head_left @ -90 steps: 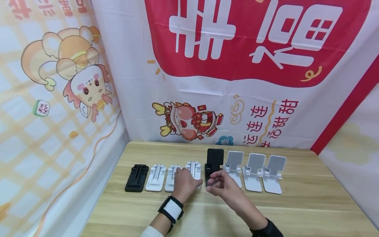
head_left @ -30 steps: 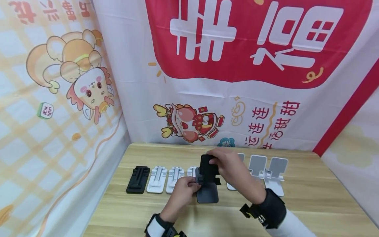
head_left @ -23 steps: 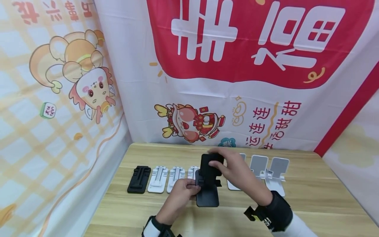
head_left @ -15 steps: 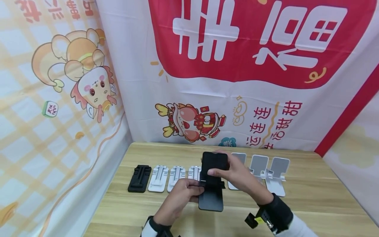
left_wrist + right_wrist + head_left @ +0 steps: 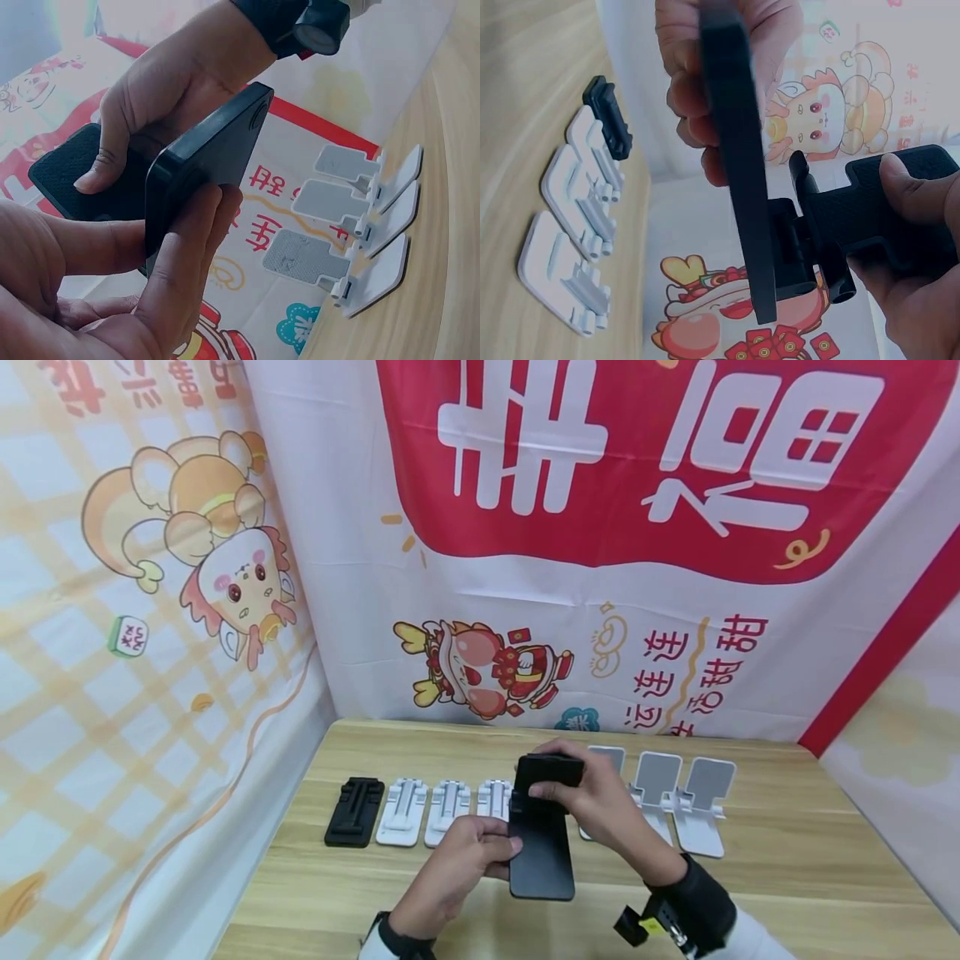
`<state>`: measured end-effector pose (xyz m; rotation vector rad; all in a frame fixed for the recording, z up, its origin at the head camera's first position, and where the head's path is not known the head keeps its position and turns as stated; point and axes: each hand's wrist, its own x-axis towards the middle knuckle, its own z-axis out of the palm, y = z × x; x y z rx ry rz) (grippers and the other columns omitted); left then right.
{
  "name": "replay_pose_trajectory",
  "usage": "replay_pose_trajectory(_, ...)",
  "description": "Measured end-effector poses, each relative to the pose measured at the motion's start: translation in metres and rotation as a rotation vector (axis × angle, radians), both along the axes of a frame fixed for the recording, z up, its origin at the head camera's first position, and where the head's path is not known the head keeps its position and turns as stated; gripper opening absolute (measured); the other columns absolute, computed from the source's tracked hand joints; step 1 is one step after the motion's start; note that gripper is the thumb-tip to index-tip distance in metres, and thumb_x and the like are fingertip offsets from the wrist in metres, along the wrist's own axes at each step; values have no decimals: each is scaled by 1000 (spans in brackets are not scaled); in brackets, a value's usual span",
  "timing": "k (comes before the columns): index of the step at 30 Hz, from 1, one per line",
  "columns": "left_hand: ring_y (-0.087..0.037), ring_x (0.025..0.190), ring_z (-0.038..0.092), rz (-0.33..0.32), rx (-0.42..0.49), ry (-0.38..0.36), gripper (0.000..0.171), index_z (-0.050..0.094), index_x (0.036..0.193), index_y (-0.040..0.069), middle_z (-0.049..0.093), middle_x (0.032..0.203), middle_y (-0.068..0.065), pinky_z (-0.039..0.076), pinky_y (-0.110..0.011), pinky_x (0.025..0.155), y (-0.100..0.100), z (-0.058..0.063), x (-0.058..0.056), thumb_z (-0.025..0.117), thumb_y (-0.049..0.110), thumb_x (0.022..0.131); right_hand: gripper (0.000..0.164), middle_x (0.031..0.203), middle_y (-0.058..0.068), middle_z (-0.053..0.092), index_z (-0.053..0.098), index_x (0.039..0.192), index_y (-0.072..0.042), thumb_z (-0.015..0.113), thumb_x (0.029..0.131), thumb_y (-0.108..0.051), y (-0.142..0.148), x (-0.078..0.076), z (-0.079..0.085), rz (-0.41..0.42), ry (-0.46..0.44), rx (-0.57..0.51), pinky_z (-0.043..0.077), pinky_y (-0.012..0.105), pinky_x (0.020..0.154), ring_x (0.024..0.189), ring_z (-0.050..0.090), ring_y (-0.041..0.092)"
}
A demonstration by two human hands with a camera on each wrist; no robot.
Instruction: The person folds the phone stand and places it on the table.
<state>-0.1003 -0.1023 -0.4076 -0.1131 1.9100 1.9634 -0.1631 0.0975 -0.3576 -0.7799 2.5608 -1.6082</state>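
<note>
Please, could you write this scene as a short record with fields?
Held item: black phone stand
Left hand: pinches its base plate
Right hand: grips its upper panel
Left side: folded black stand, three folded white stands
Right side: three unfolded white stands with grey pads
Surface: wood-grain table
Background: printed cloth

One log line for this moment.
left hand: holds black stand; right hand: grips its upper plate; stand: unfolded, off table; nearby: folded white stands, open white stands
</note>
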Motion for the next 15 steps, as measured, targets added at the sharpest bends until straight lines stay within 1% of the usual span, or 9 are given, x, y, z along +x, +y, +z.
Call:
replay_pose_trajectory(2, -14, 85, 74, 6, -6, 1, 27, 69, 118, -5, 76, 98, -7, 64, -33, 79, 1, 0, 0, 67, 13, 98, 31, 112, 7, 71, 70, 116, -22, 81, 88, -16, 0, 0, 0, -20, -6, -7, 59, 29, 83, 95, 67, 21)
replay_pose_trajectory(5, -14, 87, 74, 15, -5, 2, 29, 68, 121, -5, 77, 101, -8, 63, -33, 79, 0, -1, -2, 67, 13, 98, 31, 113, 7, 71, 70, 117, -22, 82, 88, -18, 0, 1, 1, -41, -33, 0, 61, 29, 79, 95, 68, 22)
replay_pose_trajectory(6, -15, 88, 74, 22, -6, 3, 30, 68, 122, -5, 77, 103, -9, 63, -34, 80, -1, -2, -2, 67, 13, 98, 32, 114, 7, 71, 70, 118, -23, 81, 89, -18, 1, 2, 2, -48, -24, 8, 62, 29, 78, 94, 68, 21)
replay_pose_trajectory(7, -15, 89, 74, 29, -11, 8, 31, 68, 122, -5, 77, 104, -9, 63, -34, 80, -2, -3, -2, 67, 13, 98, 32, 116, 5, 71, 70, 120, -23, 80, 89, -18, 1, 2, 3, -55, 1, 19, 62, 29, 79, 97, 68, 20)
replay_pose_trajectory(9, -16, 91, 74, 47, -21, 17, 32, 68, 123, -5, 76, 107, -10, 63, -34, 81, -4, -5, -3, 67, 13, 98, 33, 117, 1, 72, 70, 121, -23, 80, 90, -17, 3, 3, 5, -77, 98, 43, 61, 30, 82, 100, 68, 17)
replay_pose_trajectory(13, -15, 89, 74, 69, -40, 34, 32, 67, 123, -8, 76, 107, -11, 64, -33, 78, -7, -10, -3, 66, 12, 97, 35, 114, -7, 72, 73, 117, -21, 82, 86, -8, 4, 4, 7, -108, 386, 92, 57, 29, 86, 104, 65, 11)
replay_pose_trajectory(15, -15, 88, 73, 70, -41, 41, 33, 66, 123, -9, 76, 106, -13, 64, -33, 77, -7, -12, -3, 66, 11, 97, 35, 110, -7, 71, 76, 113, -20, 83, 82, -5, 4, 5, 7, -103, 511, 112, 56, 27, 83, 102, 63, 11)
